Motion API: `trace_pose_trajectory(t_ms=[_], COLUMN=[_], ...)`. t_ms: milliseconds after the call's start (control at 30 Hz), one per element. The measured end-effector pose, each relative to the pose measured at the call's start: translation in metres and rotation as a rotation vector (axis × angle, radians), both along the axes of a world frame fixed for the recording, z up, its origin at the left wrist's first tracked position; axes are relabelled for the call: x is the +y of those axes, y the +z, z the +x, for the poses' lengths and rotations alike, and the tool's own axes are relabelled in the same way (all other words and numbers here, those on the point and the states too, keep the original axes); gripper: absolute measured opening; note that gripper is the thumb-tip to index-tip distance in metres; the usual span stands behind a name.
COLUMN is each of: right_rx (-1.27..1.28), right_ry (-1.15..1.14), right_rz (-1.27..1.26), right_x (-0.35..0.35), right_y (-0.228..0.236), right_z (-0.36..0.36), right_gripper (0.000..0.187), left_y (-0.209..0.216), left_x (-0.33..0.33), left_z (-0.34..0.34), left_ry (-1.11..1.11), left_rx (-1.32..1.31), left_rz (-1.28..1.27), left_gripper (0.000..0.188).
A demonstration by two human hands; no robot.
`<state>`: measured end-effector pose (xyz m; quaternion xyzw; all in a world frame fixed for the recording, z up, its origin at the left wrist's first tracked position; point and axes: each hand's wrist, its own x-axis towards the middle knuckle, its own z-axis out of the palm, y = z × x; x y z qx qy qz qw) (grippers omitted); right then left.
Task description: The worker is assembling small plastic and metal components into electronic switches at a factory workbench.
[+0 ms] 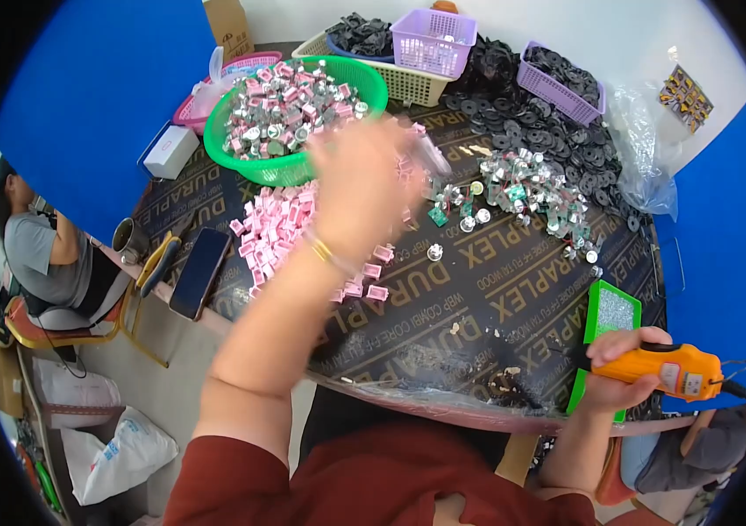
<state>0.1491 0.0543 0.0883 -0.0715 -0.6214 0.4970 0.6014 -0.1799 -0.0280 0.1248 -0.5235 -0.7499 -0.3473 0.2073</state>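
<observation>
Orange power tool [676, 371] gripped in right hand [623, 373]; left hand [358, 171] blurred near pink parts [277, 230] and green basket [269, 171] (grip can't be told).

White wall [557, 31] at back, small patterned panel [685, 98] on it at right; blue partition [110, 96] left, second blue partition [728, 263] right; dark table [417, 324] with gold print, pinkish front edge; grey floor [187, 373]; red chair [27, 326], metal legs, left; another chair [611, 473] partly hidden lower right; bright light
</observation>
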Motion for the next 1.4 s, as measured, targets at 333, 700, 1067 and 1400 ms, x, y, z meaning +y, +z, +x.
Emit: trace_pose_trajectory(t_ms=[333, 700, 1067, 1400], right_rx=[-0.064, -0.046, -0.056, -0.020], right_ry=[-0.179, -0.227, -0.247, -0.352], right_rz=[-0.077, -0.146, -0.100, -0.024], right_x=[0.007, 0.002, -0.006, 0.004], right_y=[-0.029, -0.027, -0.022, -0.012], right_z=[0.035, 0.041, 0.041, 0.057], right_gripper=[0.061, 0.066, 0.064, 0.063], left_y=[-0.057, -0.055, -0.092, -0.097], left_x=[0.036, 0.033, 0.037, 0.091], left_z=[-0.020, 0.041, 0.079, -0.020], left_ry=[-0.212, -0.683, -0.576, -0.546], left_rx=[0.416, -0.226, 0.145, 0.375], left_rz=[-0.462, -0.481, -0.237, -0.643], left_gripper=[0.018, 0.015, 0.013, 0.015])
